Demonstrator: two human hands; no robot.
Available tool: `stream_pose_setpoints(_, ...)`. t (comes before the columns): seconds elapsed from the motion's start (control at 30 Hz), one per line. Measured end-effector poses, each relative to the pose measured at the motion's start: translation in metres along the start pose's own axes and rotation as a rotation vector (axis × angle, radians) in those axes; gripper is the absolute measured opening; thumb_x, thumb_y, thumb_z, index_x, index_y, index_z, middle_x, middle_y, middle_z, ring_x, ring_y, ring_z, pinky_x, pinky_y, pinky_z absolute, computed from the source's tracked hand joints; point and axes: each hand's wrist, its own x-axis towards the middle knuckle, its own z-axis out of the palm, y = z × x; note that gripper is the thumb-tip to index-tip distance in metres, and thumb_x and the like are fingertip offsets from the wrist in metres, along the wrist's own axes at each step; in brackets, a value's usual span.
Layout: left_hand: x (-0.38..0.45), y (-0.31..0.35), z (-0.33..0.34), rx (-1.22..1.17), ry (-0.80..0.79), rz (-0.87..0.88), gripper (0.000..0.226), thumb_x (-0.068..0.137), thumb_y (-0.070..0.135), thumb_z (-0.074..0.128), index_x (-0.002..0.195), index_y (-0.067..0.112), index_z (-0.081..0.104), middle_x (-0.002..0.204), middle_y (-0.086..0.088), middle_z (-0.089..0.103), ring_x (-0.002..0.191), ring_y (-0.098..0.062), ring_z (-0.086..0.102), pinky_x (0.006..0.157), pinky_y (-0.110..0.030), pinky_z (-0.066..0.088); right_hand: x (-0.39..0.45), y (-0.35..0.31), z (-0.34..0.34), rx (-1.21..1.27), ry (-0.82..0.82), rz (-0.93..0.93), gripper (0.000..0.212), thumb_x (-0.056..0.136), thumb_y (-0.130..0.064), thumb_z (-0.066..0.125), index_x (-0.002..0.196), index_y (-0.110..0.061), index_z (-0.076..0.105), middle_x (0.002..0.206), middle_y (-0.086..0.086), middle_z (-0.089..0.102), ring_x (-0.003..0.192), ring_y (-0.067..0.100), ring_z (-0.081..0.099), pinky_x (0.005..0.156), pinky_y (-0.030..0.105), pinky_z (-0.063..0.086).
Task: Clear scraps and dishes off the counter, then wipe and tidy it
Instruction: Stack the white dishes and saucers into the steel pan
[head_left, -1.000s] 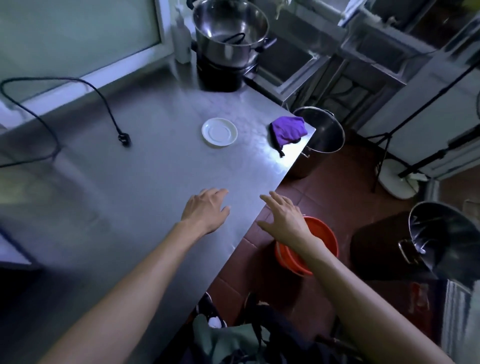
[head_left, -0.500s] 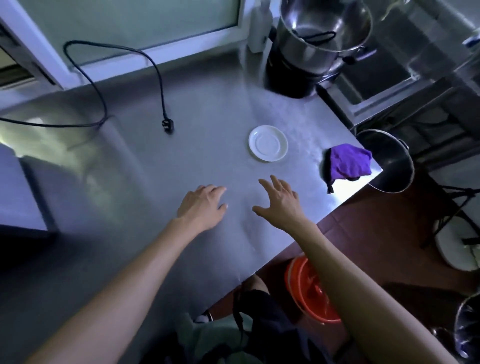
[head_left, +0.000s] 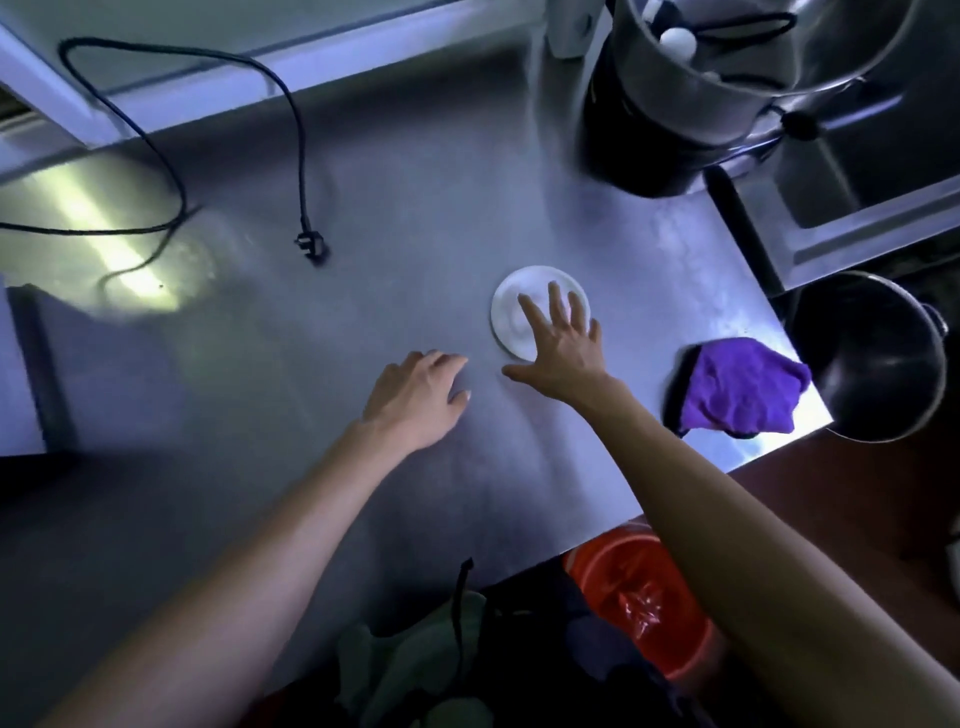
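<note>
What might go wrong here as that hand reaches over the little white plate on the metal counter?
1. The right hand hovers with fingers spread over the white saucer; a flat saucer on smooth steel could slide instead of lifting.
2. The purple cloth lies at the counter corner, above a steel pot; a sweeping arm might knock it off.
3. The loose black cord and plug could snag during wiping.

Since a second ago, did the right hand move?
Yes. The right hand went forward across the counter toward the white saucer; before it was short of the saucer, now its spread fingers lie over it.
</note>
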Motion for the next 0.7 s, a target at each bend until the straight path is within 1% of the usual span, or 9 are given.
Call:
stream_pose_setpoints(0.13, 0.011, 0.005, 0.0, -0.012, -0.024, -0.049, 0.044, 0.097, 0.042, 0.05, 0.137, 0.023, 0.05, 0.137, 0.0, 0.056, 0.123, -0.027, 0.051, 0.096, -0.044, 0.046, 0.026, 0.007, -0.004, -0.031, 0.006, -0.058, 0.117, 0.065, -0.072, 0.073, 0.154, -0.037, 0.007, 0.166, 0.006, -0.004, 0.15, 0.04, -0.001, 0.113, 0.061, 0.022)
stream_pose_setpoints(0.23, 0.014, 0.004, 0.001, -0.026, -0.034, -0.09, 0.045, 0.096, 0.042, 0.051, 0.137, 0.025, 0.049, 0.137, 0.001, 0.055, 0.123, -0.026, 0.051, 0.097, -0.043, 0.046, 0.044, 0.009, -0.005, -0.067, -0.057, -0.09, 0.124, 0.062, -0.078, 0.071, 0.155, -0.038, 0.0, 0.166, 0.004, -0.013, 0.151, 0.041, -0.011, 0.114, 0.068, 0.012)
stream_pose_setpoints(0.3, 0.016, 0.002, 0.0, -0.037, -0.038, -0.113, 0.045, 0.096, 0.042, 0.052, 0.137, 0.025, 0.05, 0.137, 0.002, 0.056, 0.123, -0.026, 0.051, 0.097, -0.043, 0.046, 0.052, 0.011, -0.004, -0.073, -0.084, -0.103, 0.126, 0.061, -0.079, 0.07, 0.156, -0.039, -0.003, 0.166, 0.003, -0.015, 0.15, 0.042, -0.013, 0.113, 0.07, 0.009)
stream_pose_setpoints(0.43, 0.017, -0.001, -0.002, -0.049, -0.029, -0.14, 0.044, 0.095, 0.042, 0.052, 0.136, 0.025, 0.05, 0.135, 0.002, 0.057, 0.121, -0.026, 0.052, 0.094, -0.042, 0.047, 0.059, 0.01, -0.004, -0.075, -0.052, -0.119, 0.126, 0.057, -0.078, 0.072, 0.155, -0.039, 0.004, 0.165, 0.004, -0.005, 0.149, 0.042, -0.003, 0.111, 0.065, 0.02)
stream_pose_setpoints(0.53, 0.012, -0.004, -0.005, -0.049, -0.018, -0.155, 0.043, 0.095, 0.042, 0.052, 0.135, 0.025, 0.051, 0.131, 0.001, 0.059, 0.118, -0.027, 0.054, 0.092, -0.041, 0.048, 0.057, -0.001, -0.003, -0.08, -0.011, -0.167, 0.12, 0.054, -0.074, 0.071, 0.152, -0.038, 0.011, 0.163, 0.005, 0.004, 0.146, 0.042, 0.007, 0.108, 0.06, 0.028)
stream_pose_setpoints(0.7, -0.009, -0.018, -0.014, -0.076, 0.044, -0.226, 0.039, 0.094, 0.041, 0.054, 0.129, 0.023, 0.054, 0.126, -0.001, 0.061, 0.114, -0.028, 0.056, 0.089, -0.042, 0.048, 0.052, -0.038, -0.002, -0.069, 0.006, -0.269, 0.118, 0.054, -0.073, 0.069, 0.152, -0.038, 0.013, 0.161, 0.006, 0.009, 0.145, 0.042, 0.01, 0.106, 0.06, 0.03)
